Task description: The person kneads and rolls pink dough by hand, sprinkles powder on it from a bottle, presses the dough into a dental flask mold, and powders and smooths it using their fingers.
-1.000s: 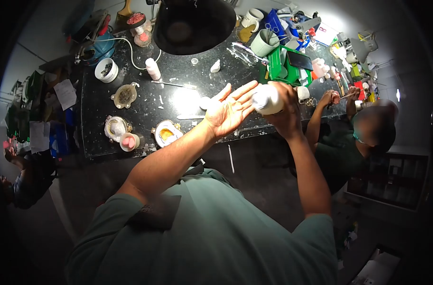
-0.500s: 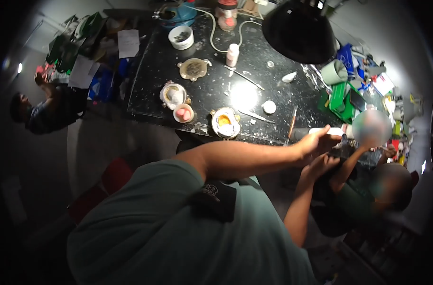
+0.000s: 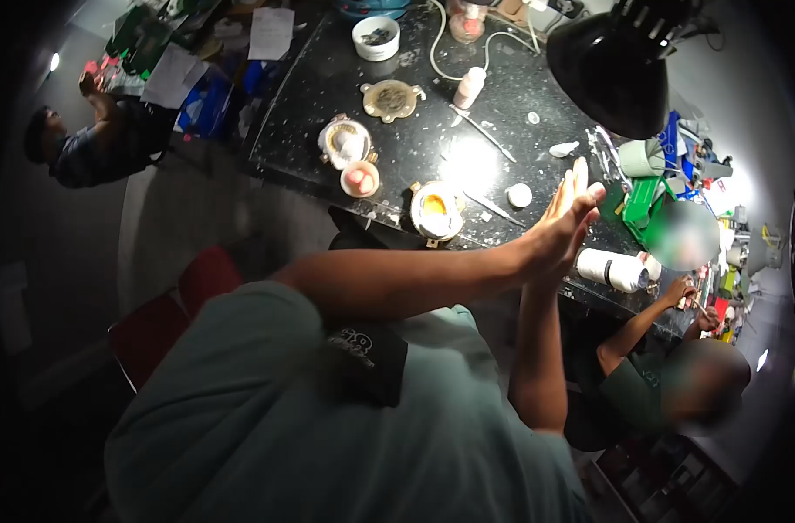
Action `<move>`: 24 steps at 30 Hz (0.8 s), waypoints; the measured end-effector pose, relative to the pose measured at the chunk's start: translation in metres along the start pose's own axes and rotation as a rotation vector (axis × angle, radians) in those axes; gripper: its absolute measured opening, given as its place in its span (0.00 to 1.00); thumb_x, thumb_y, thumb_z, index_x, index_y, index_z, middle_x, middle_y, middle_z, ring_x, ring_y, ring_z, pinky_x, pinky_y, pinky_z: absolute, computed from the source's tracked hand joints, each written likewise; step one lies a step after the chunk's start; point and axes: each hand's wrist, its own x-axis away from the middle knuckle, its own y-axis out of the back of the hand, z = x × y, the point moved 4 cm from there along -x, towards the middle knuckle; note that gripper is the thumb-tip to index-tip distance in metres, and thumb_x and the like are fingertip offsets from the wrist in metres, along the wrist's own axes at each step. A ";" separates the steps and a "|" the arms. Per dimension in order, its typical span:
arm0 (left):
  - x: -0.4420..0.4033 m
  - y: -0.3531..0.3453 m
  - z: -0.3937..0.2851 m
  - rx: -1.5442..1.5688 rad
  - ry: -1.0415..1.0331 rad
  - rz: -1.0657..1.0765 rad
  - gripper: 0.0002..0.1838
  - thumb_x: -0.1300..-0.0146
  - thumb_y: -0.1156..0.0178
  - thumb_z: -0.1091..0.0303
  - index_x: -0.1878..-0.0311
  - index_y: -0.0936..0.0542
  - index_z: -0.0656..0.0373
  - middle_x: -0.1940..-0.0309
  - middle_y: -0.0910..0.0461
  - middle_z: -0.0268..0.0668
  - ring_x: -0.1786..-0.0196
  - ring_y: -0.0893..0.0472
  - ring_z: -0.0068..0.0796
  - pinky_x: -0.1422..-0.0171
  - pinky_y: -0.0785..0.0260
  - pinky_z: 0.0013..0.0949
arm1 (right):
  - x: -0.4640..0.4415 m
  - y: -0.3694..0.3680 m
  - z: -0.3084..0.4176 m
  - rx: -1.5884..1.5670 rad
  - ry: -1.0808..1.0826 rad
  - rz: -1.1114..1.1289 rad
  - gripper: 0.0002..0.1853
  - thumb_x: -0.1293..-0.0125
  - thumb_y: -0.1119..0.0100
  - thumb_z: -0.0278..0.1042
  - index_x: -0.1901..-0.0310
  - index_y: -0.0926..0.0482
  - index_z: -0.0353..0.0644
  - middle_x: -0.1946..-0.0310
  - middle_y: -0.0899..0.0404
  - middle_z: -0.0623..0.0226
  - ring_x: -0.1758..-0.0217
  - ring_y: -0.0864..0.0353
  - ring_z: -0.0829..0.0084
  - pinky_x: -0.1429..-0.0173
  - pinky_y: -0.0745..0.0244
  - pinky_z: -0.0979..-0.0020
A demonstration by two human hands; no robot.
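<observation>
My left hand (image 3: 547, 231) is raised over the front edge of the black workbench (image 3: 301, 144), flat with its fingers stretched out and holding nothing. Pressed against it or just behind it is my right hand (image 3: 578, 234), largely hidden, its visible fingers straight. A white bottle (image 3: 608, 269) lies on its side just right of my hands. Left of them are a small white round cap or pot (image 3: 519, 194), a metal tool (image 3: 493, 209) and a metal flask half (image 3: 436, 212) with a yellow-orange patch inside white material.
A black lamp (image 3: 602, 74) hangs over the right side. Farther left are another flask half (image 3: 345, 142), a cup with pink lumps (image 3: 360, 179), a metal lid (image 3: 392, 101) and a white bowl (image 3: 375, 39). A co-worker (image 3: 646, 375) sits at right; another person (image 3: 92, 144) is at far left.
My hands have moved up and left, away from the white bottle, and come together with straightened fingers. The view has shifted, so the bench items appear farther right.
</observation>
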 end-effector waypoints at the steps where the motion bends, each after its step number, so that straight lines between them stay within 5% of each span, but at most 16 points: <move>1: 0.011 0.012 -0.012 0.089 0.021 0.047 0.49 0.24 0.48 0.38 0.16 0.52 0.63 0.14 0.56 0.51 0.12 0.58 0.44 0.12 0.64 0.41 | -0.039 0.013 -0.026 0.181 0.040 0.076 0.41 0.17 0.70 0.67 0.17 0.47 0.41 0.17 0.45 0.55 0.11 0.56 0.62 0.12 0.66 0.62; 4: 0.063 0.066 -0.054 0.219 -0.079 0.155 0.49 0.20 0.54 0.38 0.14 0.60 0.62 0.13 0.59 0.40 0.12 0.62 0.30 0.11 0.72 0.38 | -0.084 -0.029 -0.053 0.330 0.074 0.093 0.30 0.21 0.50 0.51 0.27 0.32 0.39 0.30 0.27 0.54 0.27 0.32 0.60 0.22 0.42 0.62; 5: 0.079 0.098 -0.036 0.122 -0.021 -0.026 0.46 0.19 0.50 0.45 0.14 0.58 0.63 0.13 0.56 0.41 0.12 0.58 0.30 0.12 0.69 0.36 | -0.076 -0.066 -0.048 0.576 0.210 0.256 0.24 0.25 0.39 0.40 0.33 0.25 0.39 0.38 0.20 0.53 0.37 0.20 0.61 0.30 0.28 0.61; 6: 0.094 0.129 -0.051 0.019 -0.122 -0.178 0.45 0.20 0.45 0.51 0.14 0.56 0.63 0.14 0.53 0.42 0.13 0.54 0.32 0.12 0.66 0.38 | -0.060 -0.091 -0.061 0.662 0.291 0.466 0.21 0.28 0.34 0.40 0.39 0.22 0.38 0.43 0.18 0.56 0.43 0.19 0.60 0.35 0.26 0.61; 7: 0.105 0.169 -0.040 -0.035 -0.152 -0.411 0.40 0.25 0.37 0.54 0.20 0.42 0.63 0.21 0.41 0.51 0.20 0.42 0.41 0.16 0.49 0.41 | -0.037 -0.109 -0.079 0.744 0.374 0.677 0.19 0.32 0.29 0.39 0.46 0.20 0.38 0.48 0.15 0.58 0.49 0.17 0.60 0.40 0.23 0.61; 8: 0.118 0.208 -0.039 -0.301 -0.201 -0.618 0.41 0.27 0.36 0.58 0.18 0.43 0.61 0.19 0.44 0.48 0.18 0.44 0.41 0.15 0.53 0.44 | -0.012 -0.123 -0.104 0.730 0.403 0.839 0.20 0.37 0.25 0.41 0.49 0.18 0.41 0.51 0.16 0.59 0.50 0.17 0.57 0.44 0.21 0.60; 9: 0.136 0.240 -0.035 -0.567 -0.240 -0.825 0.42 0.28 0.35 0.61 0.17 0.44 0.58 0.17 0.46 0.46 0.15 0.46 0.40 0.13 0.57 0.48 | 0.011 -0.150 -0.099 1.071 0.249 0.993 0.23 0.40 0.23 0.44 0.47 0.17 0.43 0.54 0.17 0.60 0.52 0.17 0.54 0.47 0.19 0.58; 11: 0.161 0.282 0.004 -1.063 -0.160 -0.903 0.48 0.39 0.25 0.62 0.20 0.41 0.60 0.24 0.38 0.53 0.21 0.40 0.54 0.18 0.47 0.53 | 0.030 -0.173 -0.108 1.218 0.294 1.009 0.27 0.42 0.23 0.53 0.47 0.17 0.45 0.57 0.20 0.60 0.48 0.15 0.55 0.47 0.18 0.55; 13: 0.160 0.288 0.023 -1.263 -0.211 -0.743 0.55 0.52 0.18 0.62 0.21 0.38 0.58 0.27 0.35 0.53 0.26 0.35 0.56 0.22 0.42 0.54 | 0.029 -0.178 -0.129 1.249 0.311 1.025 0.26 0.42 0.24 0.53 0.49 0.16 0.44 0.55 0.19 0.60 0.50 0.14 0.53 0.50 0.17 0.53; 15: 0.151 0.291 0.041 -1.213 -0.237 -0.677 0.58 0.57 0.15 0.59 0.22 0.36 0.59 0.30 0.31 0.51 0.30 0.32 0.55 0.26 0.38 0.54 | 0.024 -0.181 -0.139 1.279 0.269 1.049 0.24 0.41 0.25 0.52 0.52 0.14 0.43 0.57 0.16 0.58 0.53 0.13 0.52 0.51 0.17 0.53; 20: 0.132 0.297 0.056 -1.153 -0.280 -0.794 0.40 0.51 0.17 0.63 0.34 0.22 0.57 0.38 0.25 0.43 0.38 0.25 0.47 0.37 0.29 0.45 | 0.001 -0.180 -0.139 1.128 -0.096 0.965 0.20 0.34 0.28 0.51 0.58 0.10 0.38 0.70 0.12 0.53 0.61 0.10 0.49 0.54 0.19 0.57; 23: 0.129 0.305 0.064 -1.165 -0.185 -0.664 0.45 0.51 0.17 0.52 0.31 0.25 0.54 0.40 0.25 0.42 0.39 0.26 0.48 0.36 0.33 0.51 | -0.013 -0.175 -0.142 1.085 -0.307 0.947 0.20 0.33 0.29 0.51 0.56 0.10 0.40 0.70 0.12 0.56 0.64 0.09 0.59 0.54 0.18 0.59; 24: 0.130 0.305 0.061 -1.195 -0.173 -0.657 0.47 0.51 0.17 0.51 0.29 0.27 0.54 0.39 0.25 0.42 0.38 0.26 0.49 0.35 0.34 0.51 | -0.016 -0.174 -0.135 1.014 -0.445 0.927 0.18 0.32 0.29 0.48 0.55 0.10 0.39 0.69 0.11 0.60 0.66 0.11 0.71 0.56 0.17 0.65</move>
